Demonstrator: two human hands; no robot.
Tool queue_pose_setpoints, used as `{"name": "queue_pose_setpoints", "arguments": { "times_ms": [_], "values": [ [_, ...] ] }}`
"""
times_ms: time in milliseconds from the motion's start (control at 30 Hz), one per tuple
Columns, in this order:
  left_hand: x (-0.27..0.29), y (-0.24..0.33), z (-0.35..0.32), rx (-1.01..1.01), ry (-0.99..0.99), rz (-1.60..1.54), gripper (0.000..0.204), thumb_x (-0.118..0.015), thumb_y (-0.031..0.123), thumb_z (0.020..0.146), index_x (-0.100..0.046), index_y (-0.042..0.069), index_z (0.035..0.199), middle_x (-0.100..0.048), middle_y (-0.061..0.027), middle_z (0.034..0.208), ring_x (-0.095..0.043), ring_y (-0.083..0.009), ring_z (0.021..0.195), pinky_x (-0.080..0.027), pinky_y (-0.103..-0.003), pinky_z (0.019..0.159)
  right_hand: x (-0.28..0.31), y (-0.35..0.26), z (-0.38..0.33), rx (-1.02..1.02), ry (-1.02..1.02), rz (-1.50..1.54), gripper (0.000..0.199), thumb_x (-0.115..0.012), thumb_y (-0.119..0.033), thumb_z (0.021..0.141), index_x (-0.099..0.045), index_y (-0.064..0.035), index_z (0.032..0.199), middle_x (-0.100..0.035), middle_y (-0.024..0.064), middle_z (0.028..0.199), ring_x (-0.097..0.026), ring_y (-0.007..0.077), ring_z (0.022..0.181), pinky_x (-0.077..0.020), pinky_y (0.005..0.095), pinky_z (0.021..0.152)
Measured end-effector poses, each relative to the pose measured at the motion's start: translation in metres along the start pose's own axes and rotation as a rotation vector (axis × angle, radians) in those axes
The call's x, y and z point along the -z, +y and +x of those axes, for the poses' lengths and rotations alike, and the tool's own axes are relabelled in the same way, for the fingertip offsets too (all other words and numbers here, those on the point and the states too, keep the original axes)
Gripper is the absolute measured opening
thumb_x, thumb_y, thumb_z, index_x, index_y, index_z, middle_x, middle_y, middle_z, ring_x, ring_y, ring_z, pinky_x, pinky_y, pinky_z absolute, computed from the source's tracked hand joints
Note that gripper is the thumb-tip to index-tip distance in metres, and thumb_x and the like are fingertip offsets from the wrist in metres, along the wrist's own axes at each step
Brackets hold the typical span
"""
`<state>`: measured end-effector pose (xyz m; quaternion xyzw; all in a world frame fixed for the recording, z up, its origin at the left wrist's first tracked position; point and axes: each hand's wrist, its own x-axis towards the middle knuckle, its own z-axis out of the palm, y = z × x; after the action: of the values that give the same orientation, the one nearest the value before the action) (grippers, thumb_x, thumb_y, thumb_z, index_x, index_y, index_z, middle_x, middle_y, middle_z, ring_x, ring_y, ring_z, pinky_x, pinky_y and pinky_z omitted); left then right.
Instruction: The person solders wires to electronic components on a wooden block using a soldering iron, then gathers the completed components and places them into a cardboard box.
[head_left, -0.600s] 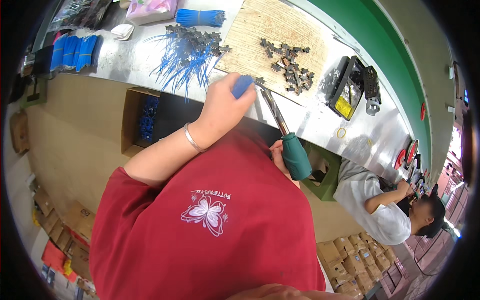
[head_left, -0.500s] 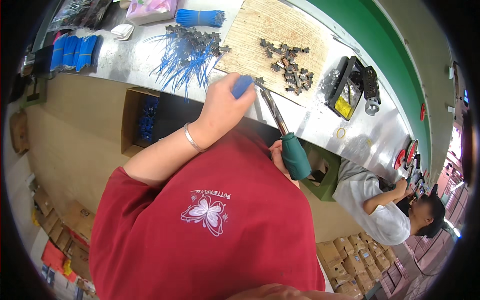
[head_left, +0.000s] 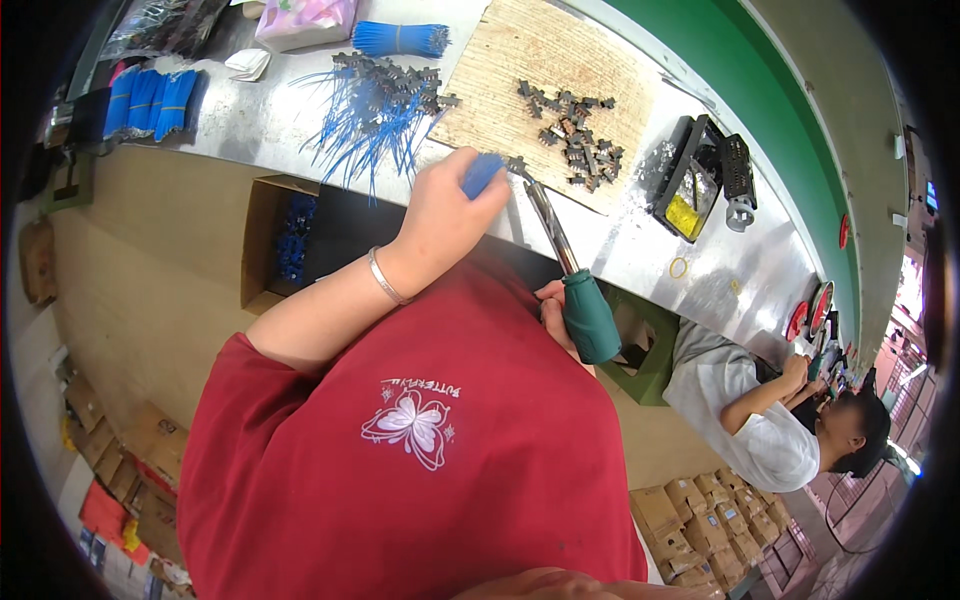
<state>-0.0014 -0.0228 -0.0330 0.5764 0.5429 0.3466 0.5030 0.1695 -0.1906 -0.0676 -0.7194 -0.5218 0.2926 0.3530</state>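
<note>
The left hand (head_left: 445,215) is closed around a small bundle of blue wires (head_left: 482,174), whose tip shows above the curled fingers at the edge of the metal surface (head_left: 640,250). The right hand (head_left: 552,315) is mostly hidden behind the red shirt (head_left: 420,450) — only its fingers show, wrapped on the green handle of a screwdriver (head_left: 575,290). The tool's shaft slants up from that handle to meet the blue wire bundle just right of the left hand.

Beyond the left hand lies a fan of loose blue wires with dark connectors (head_left: 385,100). Past the screwdriver tip a wooden board (head_left: 545,60) carries a scatter of small dark parts (head_left: 572,130). Below the left forearm, an open cardboard box (head_left: 275,240) holds more blue pieces. Far off to the right of the right hand, another person in a white shirt (head_left: 740,400) sits at the same surface.
</note>
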Motion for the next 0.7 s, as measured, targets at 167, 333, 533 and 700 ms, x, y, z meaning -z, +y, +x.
{"name": "queue_pose_setpoints", "arguments": {
  "times_ms": [167, 333, 533, 700],
  "values": [
    [-0.0002, 0.0012, -0.0016, -0.012, -0.013, 0.003, 0.022, -0.066, 0.015, 0.083, -0.057, -0.004, 0.077, -0.06, -0.0237, 0.067, -0.061, -0.0382, 0.061, -0.047, -0.04, 0.056, 0.0002, 0.0009, -0.0018, -0.005, -0.002, 0.008, 0.016, -0.066, -0.004, 0.068, -0.067, -0.0169, 0.077, -0.065, 0.0001, 0.077, -0.061, 0.0211, 0.071, -0.0505, 0.0316, 0.065],
    [-0.0011, 0.0014, -0.0016, -0.039, -0.008, 0.032, 0.023, -0.067, 0.015, 0.083, -0.057, -0.004, 0.077, -0.06, -0.0235, 0.068, -0.061, -0.0384, 0.062, -0.047, -0.04, 0.056, 0.001, 0.003, -0.0018, 0.012, -0.013, 0.024, 0.017, -0.066, -0.003, 0.068, -0.067, -0.0164, 0.078, -0.064, 0.0004, 0.076, -0.06, 0.0215, 0.07, -0.05, 0.0314, 0.064],
    [-0.0028, -0.0003, -0.0024, -0.065, 0.005, 0.043, 0.022, -0.067, 0.014, 0.084, -0.055, -0.003, 0.075, -0.056, -0.0137, 0.063, -0.052, -0.0218, 0.06, -0.043, -0.034, 0.053, 0.0003, 0.0046, -0.0016, 0.001, -0.035, 0.027, 0.018, -0.067, -0.002, 0.067, -0.066, -0.0165, 0.077, -0.063, 0.0004, 0.075, -0.059, 0.0217, 0.068, -0.0493, 0.0312, 0.063],
    [-0.004, -0.0002, -0.0025, -0.076, 0.012, 0.036, 0.022, -0.068, 0.012, 0.084, -0.054, -0.001, 0.074, -0.051, -0.0045, 0.058, -0.043, -0.0051, 0.058, -0.039, -0.028, 0.05, 0.0004, 0.0069, -0.002, -0.012, -0.05, 0.012, 0.017, -0.067, -0.003, 0.068, -0.066, -0.0169, 0.077, -0.063, 0.0, 0.075, -0.059, 0.0218, 0.068, -0.0495, 0.0318, 0.063]
  ]
}}
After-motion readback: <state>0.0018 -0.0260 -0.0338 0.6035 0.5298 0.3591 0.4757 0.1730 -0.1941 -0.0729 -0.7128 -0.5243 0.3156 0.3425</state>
